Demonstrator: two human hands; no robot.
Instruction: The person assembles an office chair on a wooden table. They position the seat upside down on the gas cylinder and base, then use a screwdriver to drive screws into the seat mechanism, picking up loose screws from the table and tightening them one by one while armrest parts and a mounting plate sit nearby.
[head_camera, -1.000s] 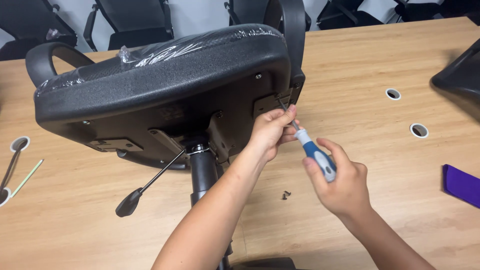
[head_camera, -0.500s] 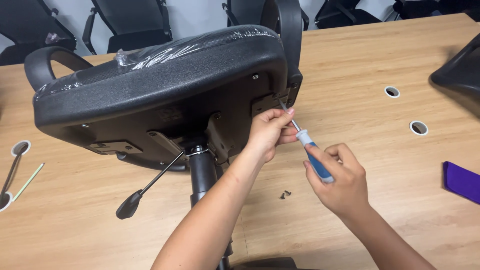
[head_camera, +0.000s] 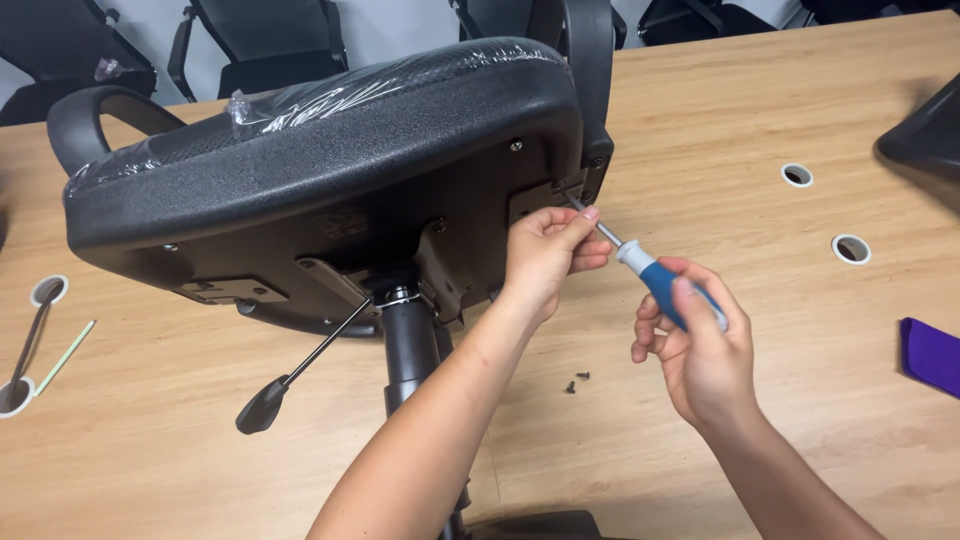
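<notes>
- Our right hand (head_camera: 700, 350) is closed around the blue handle of a screwdriver (head_camera: 660, 285), fingers wrapped, thumb lying along the top of the grip.
- The shaft runs up and away from that hand, to its left, toward the underside of the chair seat (head_camera: 330, 170). The tip sits at a screw point by the armrest bracket (head_camera: 590, 170); the screw head itself is too small to make out.
- Our left hand (head_camera: 545, 255) sits just beyond and left of the right one, fingers curled together, fingertips (head_camera: 588, 215) pinching the bare metal shaft close to the tip and steering it.
- Below and between the hands, two small dark loose screws (head_camera: 577, 381) lie on the wooden worktop (head_camera: 720, 140).
- Left of the left hand: the gas column (head_camera: 410, 350) and the adjustment lever (head_camera: 300, 375), its knob hanging low near the worktop.
- Right of the right hand, near the edge of view: a purple object (head_camera: 930, 355); farther off, two round cable holes (head_camera: 850, 248).
- Risk, our judgement: the chair rests tipped on the worktop, so a hard push could rock it and make the tip skip out of the screw head.
- Risk: a skipping tip would go toward the steering fingertips.
- Risk: the loose screws could be swept off by a forearm.
</notes>
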